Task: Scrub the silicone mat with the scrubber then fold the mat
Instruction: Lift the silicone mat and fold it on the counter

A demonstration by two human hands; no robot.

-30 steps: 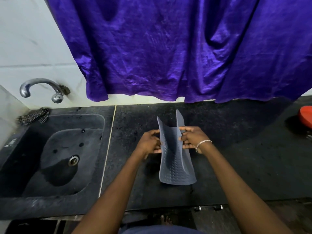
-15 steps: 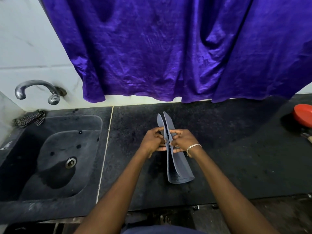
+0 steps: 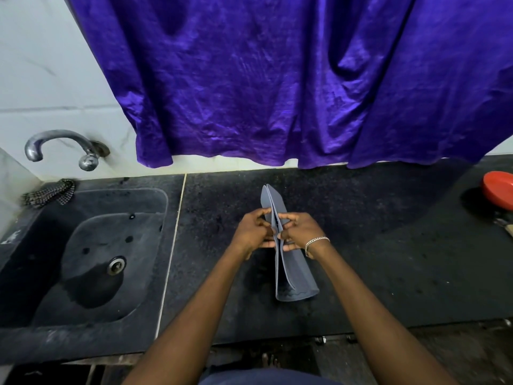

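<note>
– While the grey, dimple-textured silicone mat (image 3: 298, 276) stands folded lengthwise on the black speckled stone tabletop (image 3: 388, 259), where are the hands?

– Both meet at its middle. The left hand (image 3: 251, 232) comes at it from the left and the right hand (image 3: 301, 230) from the right, with the two long halves pressed nearly together between them.

– And each grip?

– The left grip pinches the mat, thumb and curled fingertips closing on the left flap. The right grip grasps it too, fingers curled against the right flap, thumb low near the edges. A silver chain bracelet (image 3: 316, 243) sits on the right wrist.

– How does the mat lie?

– Its fold runs along the bottom, on the tabletop, with the open edges up. The far end points toward the wall and narrows to a tip, the layers almost touching. The near end splays a little and leans right, so the hollow between the layers shows.

– Where on the tabletop?

– Near the middle, to the right of the pale seam (image 3: 172, 245), well apart from the dark sunken sink (image 3: 83, 315).

– What else is around?

– A curved metal tap (image 3: 61, 143) juts from the white tiled wall above the sink. A black-and-white checked cloth (image 3: 50, 193) lies bunched on the sink's far left rim. A shiny purple curtain (image 3: 277, 79) hangs with its hem just above the tabletop's back edge. A round red dish (image 3: 499, 190) sits at the far right, partly cut off.
</note>
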